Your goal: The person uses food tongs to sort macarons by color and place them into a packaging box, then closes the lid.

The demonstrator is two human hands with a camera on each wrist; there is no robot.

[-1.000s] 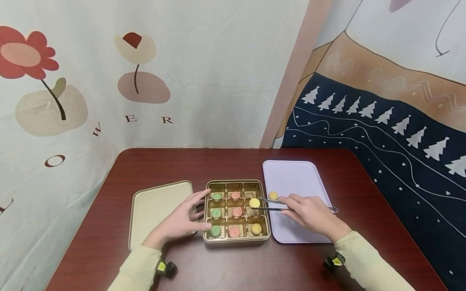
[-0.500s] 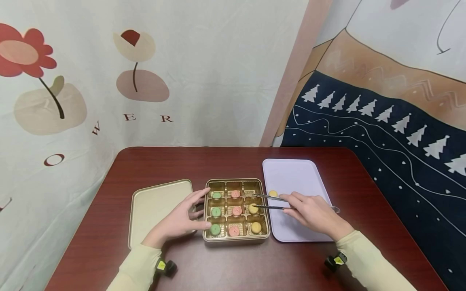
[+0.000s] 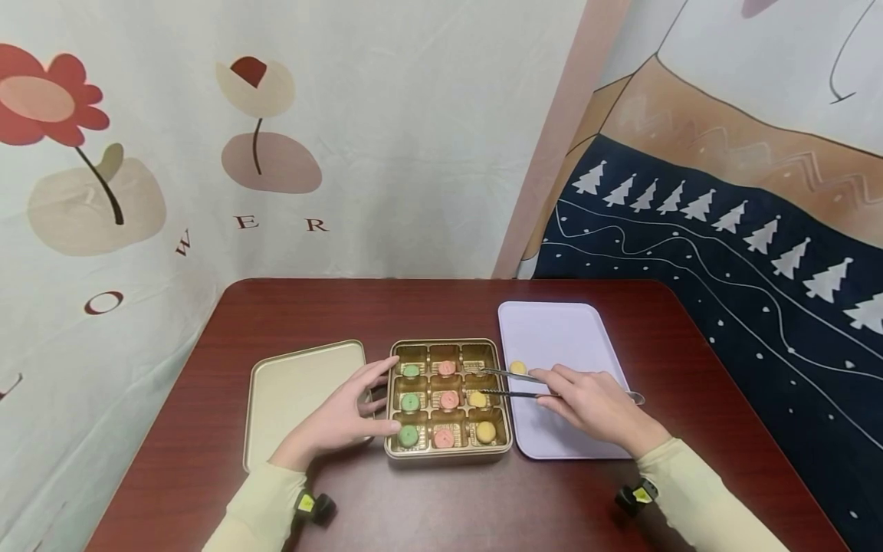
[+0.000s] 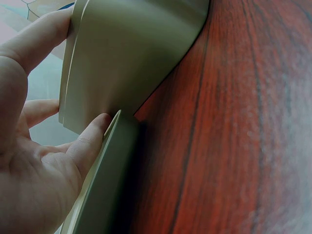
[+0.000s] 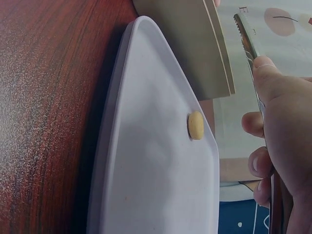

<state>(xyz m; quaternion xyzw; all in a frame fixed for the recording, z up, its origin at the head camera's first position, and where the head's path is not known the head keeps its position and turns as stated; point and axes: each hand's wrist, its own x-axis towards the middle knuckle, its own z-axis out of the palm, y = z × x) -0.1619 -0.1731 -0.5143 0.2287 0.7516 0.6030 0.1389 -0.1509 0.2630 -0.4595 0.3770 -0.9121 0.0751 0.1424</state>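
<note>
In the head view a gold tin (image 3: 448,458) holds macarons in its compartments. Green ones (image 3: 410,402) fill the left column, pink ones (image 3: 449,400) the middle. Two yellow macarons (image 3: 477,399) lie in the right column, whose far compartment is bare. My left hand (image 3: 343,414) steadies the tin's left side with spread, fairly straight fingers; thumb and fingertips touch its rim and wall in the left wrist view. My right hand (image 3: 582,402) grips metal tongs (image 5: 247,39). Their tips stand apart over the tin's right column, with no macaron between them.
A lilac tray (image 3: 552,330) lies right of the tin, bearing one yellow macaron (image 5: 196,125) near its left edge. The gold lid (image 3: 297,391) rests at the left, partly beneath my left hand. Printed cloth hangs behind the dark red table (image 3: 441,514).
The tongs have spread and let go of a yellow macaron, which now lies in the right column's middle compartment. It has shifted slightly left since. My left hand stays in place.
</note>
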